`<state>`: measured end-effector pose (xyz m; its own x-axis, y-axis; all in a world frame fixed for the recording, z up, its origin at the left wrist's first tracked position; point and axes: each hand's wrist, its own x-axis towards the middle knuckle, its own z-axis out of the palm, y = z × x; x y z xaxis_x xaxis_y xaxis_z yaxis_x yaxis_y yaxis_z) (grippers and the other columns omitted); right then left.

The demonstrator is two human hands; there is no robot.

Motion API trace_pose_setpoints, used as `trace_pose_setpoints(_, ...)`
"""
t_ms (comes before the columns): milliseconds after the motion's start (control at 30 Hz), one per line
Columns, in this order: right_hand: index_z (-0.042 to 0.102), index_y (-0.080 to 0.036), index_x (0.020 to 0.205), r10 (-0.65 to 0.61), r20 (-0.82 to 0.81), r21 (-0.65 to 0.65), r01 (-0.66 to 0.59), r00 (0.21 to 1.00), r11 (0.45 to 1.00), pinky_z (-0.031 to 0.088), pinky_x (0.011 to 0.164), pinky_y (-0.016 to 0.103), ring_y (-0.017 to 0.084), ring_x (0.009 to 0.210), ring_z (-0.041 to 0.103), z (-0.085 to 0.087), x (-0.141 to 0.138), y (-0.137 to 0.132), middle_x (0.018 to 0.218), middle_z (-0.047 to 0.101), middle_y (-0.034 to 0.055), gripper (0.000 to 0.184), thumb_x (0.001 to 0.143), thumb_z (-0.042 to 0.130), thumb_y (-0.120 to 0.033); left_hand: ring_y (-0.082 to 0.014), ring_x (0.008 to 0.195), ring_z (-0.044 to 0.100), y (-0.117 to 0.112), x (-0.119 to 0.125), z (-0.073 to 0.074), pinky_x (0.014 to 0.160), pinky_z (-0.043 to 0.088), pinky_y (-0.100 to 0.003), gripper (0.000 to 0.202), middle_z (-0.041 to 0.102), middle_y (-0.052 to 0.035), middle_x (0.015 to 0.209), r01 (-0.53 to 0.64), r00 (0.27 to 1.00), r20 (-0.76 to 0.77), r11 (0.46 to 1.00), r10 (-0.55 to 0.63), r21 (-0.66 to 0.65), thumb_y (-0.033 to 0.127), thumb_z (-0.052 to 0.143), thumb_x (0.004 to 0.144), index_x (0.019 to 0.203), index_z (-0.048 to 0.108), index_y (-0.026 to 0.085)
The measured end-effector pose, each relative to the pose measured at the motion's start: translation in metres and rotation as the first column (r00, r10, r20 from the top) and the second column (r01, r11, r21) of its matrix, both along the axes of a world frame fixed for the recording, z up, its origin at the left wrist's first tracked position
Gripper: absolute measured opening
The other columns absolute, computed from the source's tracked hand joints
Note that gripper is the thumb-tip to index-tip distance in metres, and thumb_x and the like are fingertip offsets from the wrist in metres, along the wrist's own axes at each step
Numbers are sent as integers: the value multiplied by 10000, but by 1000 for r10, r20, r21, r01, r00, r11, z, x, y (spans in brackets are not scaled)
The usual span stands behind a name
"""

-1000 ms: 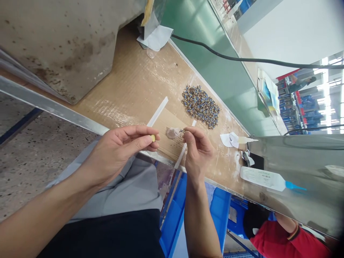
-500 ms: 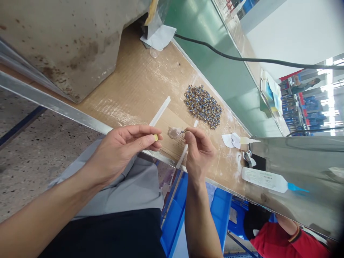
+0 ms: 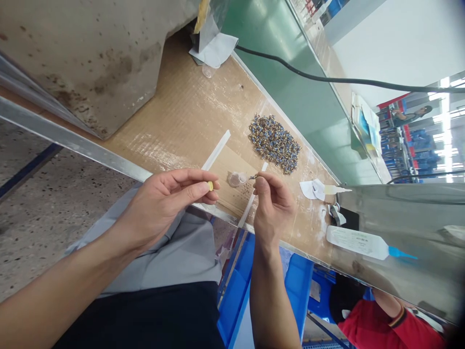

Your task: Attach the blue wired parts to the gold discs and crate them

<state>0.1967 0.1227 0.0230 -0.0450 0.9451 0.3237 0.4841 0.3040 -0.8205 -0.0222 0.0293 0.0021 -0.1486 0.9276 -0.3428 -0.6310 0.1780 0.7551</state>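
Between the thumb and fingers of my left hand (image 3: pixel 178 191) is a small round yellow piece (image 3: pixel 210 186). My right hand (image 3: pixel 272 203) pinches a small metal part (image 3: pixel 253 177), too tiny to make out fully. Just left of those fingertips lies a small clear round dish (image 3: pixel 237 179) on a cardboard sheet (image 3: pixel 223 167). Tiny brownish bits (image 3: pixel 247 191) are scattered on the cardboard beside it. Beyond my right hand sits a heap of small blue and brass-coloured metal parts (image 3: pixel 275 143).
A large stained box-like housing (image 3: pixel 90 58) stands at the left of the bench (image 3: pixel 181 106). To the right are a white bottle with a blue nozzle (image 3: pixel 358 243) and a smaller nozzle (image 3: pixel 332 190). Blue bins (image 3: pixel 236 291) sit below; a person in a red sleeve (image 3: pixel 392 325) is at lower right.
My right hand has drawn slightly right, away from the clear dish, with the small metal part still pinched. My left hand has kept its place.
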Motion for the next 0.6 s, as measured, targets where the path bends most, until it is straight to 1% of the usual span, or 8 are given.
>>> trace_pose_setpoints(100,905,-269,1120,-16,15,-4,16,1000,1000,702,928,420,234,951,803,-2,1,0,1033,853,42,183,1113,845,-441,-211,942,910,1,0,-1,933,719,-239,278,959,-65,1065,3,1000,3,1000,-3,7,460,1057,960,1150,1007,264)
trace_pose_setpoints(200,905,-267,1113,-14,-10,-12,14,1000,1000,693,932,414,232,953,800,-3,0,-1,1023,851,39,185,1104,853,-445,-212,959,912,0,1,-2,945,718,-243,268,960,-67,1084,9,1000,-2,1000,-9,10,453,1051,970,1159,1006,267)
trace_pose_setpoints(300,906,-266,1103,-8,-26,-22,7,1000,1000,692,934,413,230,955,803,-3,-1,0,1023,854,36,169,1094,857,-428,-211,954,910,0,1,0,942,721,-244,267,958,-65,1085,1,1000,0,1000,-1,4,446,1058,962,1155,1007,269)
trace_pose_setpoints(433,905,-269,1096,-4,-27,-16,3,1000,1000,687,942,410,229,967,807,-3,-2,1,1027,858,31,133,1095,855,-393,-196,929,904,0,1,3,913,719,-221,252,953,-57,1066,-7,1000,10,1000,7,4,446,1063,955,1126,1009,268)
trace_pose_setpoints(600,907,-260,1094,-14,-37,-12,14,999,1000,679,923,395,226,957,803,-3,-1,-1,1003,853,32,147,1095,860,-399,-213,946,907,0,1,2,931,733,-256,288,949,-68,1099,-4,1000,7,1000,4,2,440,1066,954,1164,1000,254)
